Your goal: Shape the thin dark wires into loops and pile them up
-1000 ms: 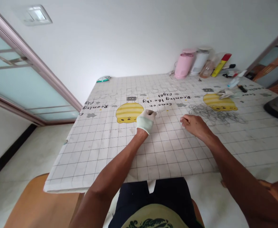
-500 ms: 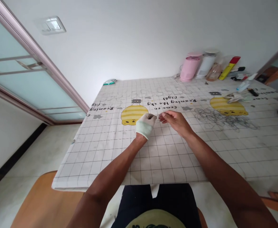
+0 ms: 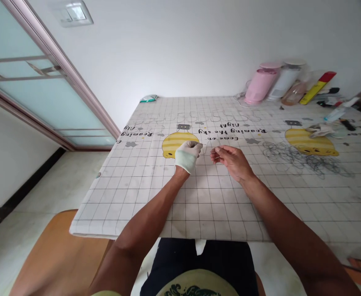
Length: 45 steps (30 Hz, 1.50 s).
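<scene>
From where I stand, the person is at the near side of a tabletop (image 3: 174, 197) covered with a white checked cloth, both hands near the middle of the frame. The left hand (image 3: 187, 155) wears a pale glove, its fingers curled in and their tips pinched together on a thin strand (image 3: 209, 142), so fine that I can barely make it out in the gap between the hands. The bare right hand (image 3: 229, 160) is just beside it, apart from it, thumb and forefinger brought near each other and the other fingers bent loosely; I cannot tell whether it has the strand too.

Right of centre in the frame, a loose dark tangle (image 3: 300, 158) of fine strands spreads over the cloth, partly across a printed yellow balloon. Just above it lies a crumpled whitish thing (image 3: 323, 130) that looks like a glove.

Toward the upper right, against the wall, I see a pink cylinder (image 3: 262, 85), a white cylinder (image 3: 283, 82), a clear bottle (image 3: 294, 93) and a yellow box with a red end (image 3: 317, 89), with a white-tipped bottle (image 3: 342, 109) tilted nearer. A small green-and-white packet (image 3: 148, 98) sits at the tabletop's far left corner.
</scene>
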Available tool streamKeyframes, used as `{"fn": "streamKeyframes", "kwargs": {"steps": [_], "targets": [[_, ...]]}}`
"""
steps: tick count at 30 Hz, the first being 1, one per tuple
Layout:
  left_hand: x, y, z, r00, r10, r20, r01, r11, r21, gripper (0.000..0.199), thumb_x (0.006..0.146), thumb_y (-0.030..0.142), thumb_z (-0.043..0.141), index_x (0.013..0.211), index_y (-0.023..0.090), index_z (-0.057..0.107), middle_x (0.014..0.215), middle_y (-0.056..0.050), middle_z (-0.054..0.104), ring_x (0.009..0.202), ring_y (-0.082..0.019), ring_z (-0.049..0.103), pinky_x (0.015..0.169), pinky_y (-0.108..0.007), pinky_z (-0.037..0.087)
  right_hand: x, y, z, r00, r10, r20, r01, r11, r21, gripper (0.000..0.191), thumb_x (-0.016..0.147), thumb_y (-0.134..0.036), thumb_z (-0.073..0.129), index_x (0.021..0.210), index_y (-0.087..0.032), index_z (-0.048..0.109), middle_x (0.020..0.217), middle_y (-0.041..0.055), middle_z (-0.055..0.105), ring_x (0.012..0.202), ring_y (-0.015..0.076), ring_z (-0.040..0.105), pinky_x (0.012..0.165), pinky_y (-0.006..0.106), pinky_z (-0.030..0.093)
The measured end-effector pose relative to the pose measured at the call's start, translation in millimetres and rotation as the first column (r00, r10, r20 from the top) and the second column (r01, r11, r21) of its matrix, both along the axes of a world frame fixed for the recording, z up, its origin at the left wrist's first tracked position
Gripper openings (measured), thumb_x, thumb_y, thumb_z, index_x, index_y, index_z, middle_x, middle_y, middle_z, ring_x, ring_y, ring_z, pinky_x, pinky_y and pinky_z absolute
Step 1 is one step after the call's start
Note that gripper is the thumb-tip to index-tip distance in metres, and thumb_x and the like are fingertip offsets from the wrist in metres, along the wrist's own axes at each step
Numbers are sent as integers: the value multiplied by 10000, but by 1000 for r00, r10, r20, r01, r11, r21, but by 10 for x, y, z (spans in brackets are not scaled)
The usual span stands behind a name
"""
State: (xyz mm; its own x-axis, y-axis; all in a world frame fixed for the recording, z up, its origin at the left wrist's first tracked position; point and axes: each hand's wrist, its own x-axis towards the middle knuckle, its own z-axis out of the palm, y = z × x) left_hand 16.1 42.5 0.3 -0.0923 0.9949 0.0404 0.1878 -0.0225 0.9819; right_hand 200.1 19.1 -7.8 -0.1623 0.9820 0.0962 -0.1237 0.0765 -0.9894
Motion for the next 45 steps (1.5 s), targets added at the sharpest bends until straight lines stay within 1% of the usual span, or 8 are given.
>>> {"fn": "streamKeyframes", "kwargs": {"steps": [8, 13, 18, 23, 27, 29, 37, 45], "targets": [[-115, 39, 73, 1000, -11, 23, 12, 1000, -17, 174, 835, 343, 670, 729, 205, 669, 709, -13, 659, 626, -131, 584, 580, -249, 457, 134, -23, -62, 981, 37, 192, -36, 999, -10, 406, 915, -598, 712, 930, -195, 758, 928, 94, 756, 818, 217, 698, 743, 375, 588], [-86, -16, 115, 987, -148, -60, 147, 989, -22, 149, 833, 328, 675, 772, 213, 748, 687, -11, 666, 613, -131, 573, 578, -255, 458, 189, -1, 180, 904, -212, 371, 130, 964, 234, 346, 939, -580, 679, 1039, -256, 748, 1073, 74, 763, 1034, 262, 699, 914, 432, 564], [-45, -57, 155, 973, -201, -117, 198, 980, -37, 148, 834, 319, 676, 774, 217, 766, 695, -10, 680, 619, -132, 589, 586, -253, 465, 46, 31, 314, 810, -134, 571, -56, 951, 303, 158, 898, -427, 734, 956, -284, 767, 1021, 35, 770, 955, 249, 701, 870, 422, 554], [-34, -46, 122, 975, -214, -65, 213, 977, -24, 176, 862, 341, 676, 844, 202, 782, 730, -24, 712, 644, -138, 621, 631, -264, 491, -84, 63, 255, 838, -194, 509, 42, 955, 295, 168, 912, -398, 687, 851, -261, 764, 857, 24, 768, 796, 223, 686, 720, 373, 538], [69, -81, 32, 985, -127, 116, 133, 990, -40, 282, 798, 295, 767, 1054, 179, 784, 989, -67, 791, 889, -171, 711, 853, -287, 546, -78, 84, 198, 865, -322, 384, 222, 933, 283, 173, 883, -395, 702, 833, -238, 757, 860, 45, 775, 826, 237, 711, 730, 371, 552], [132, -115, -6, 967, -116, 225, 134, 989, -66, 283, 802, 271, 753, 1061, 159, 780, 994, -82, 793, 918, -177, 718, 900, -310, 552, -70, 95, 153, 873, -351, 339, 272, 927, 258, 173, 866, -395, 717, 831, -230, 758, 864, 52, 778, 849, 246, 723, 761, 379, 565], [128, -100, -56, 922, -77, 379, 100, 994, -42, 282, 849, 304, 703, 1063, 132, 768, 968, -97, 790, 888, -174, 719, 893, -346, 576, -63, 115, -7, 934, -248, 258, 200, 960, 197, 182, 885, -414, 694, 869, -242, 750, 919, 52, 778, 954, 261, 732, 898, 424, 572], [134, -112, 14, 972, -86, 221, 114, 986, -120, 202, 861, 168, 630, 986, 152, 788, 816, -42, 752, 801, -148, 675, 846, -313, 559, -35, 59, 19, 773, -404, 489, 189, 882, 431, 125, 958, -352, 616, 895, -259, 670, 899, 46, 720, 833, 241, 637, 775, 388, 480]]}}
